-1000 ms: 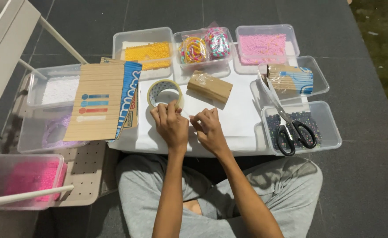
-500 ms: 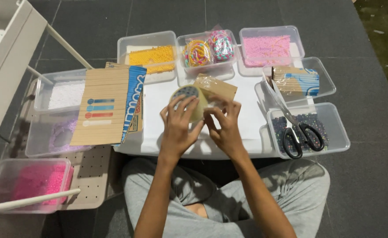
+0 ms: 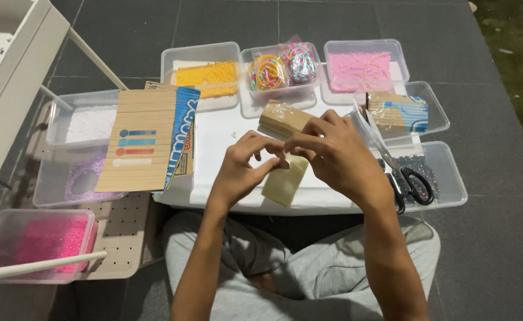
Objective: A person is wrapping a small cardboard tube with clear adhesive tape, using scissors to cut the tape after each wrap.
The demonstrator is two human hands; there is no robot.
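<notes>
Hidden: tape roll (image 3: 284, 181) mostly behind left hand (image 3: 240, 172) and right hand (image 3: 333, 156), fingers pinched on it.
Surface: white sheet (image 3: 226, 139), grey tiled floor (image 3: 499, 238).

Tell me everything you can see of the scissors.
The scissors lie flat at the right side of the work area, on a clear plastic tray of dark beads. The handles are black loops, pointing toward the person; the metal blades look closed and point away, up and to the left, toward the wrapped bundle of wooden sticks. The right hand is close beside them but does not touch them; its wrist hides a little of the near handle. Nothing else rests on them.
</notes>
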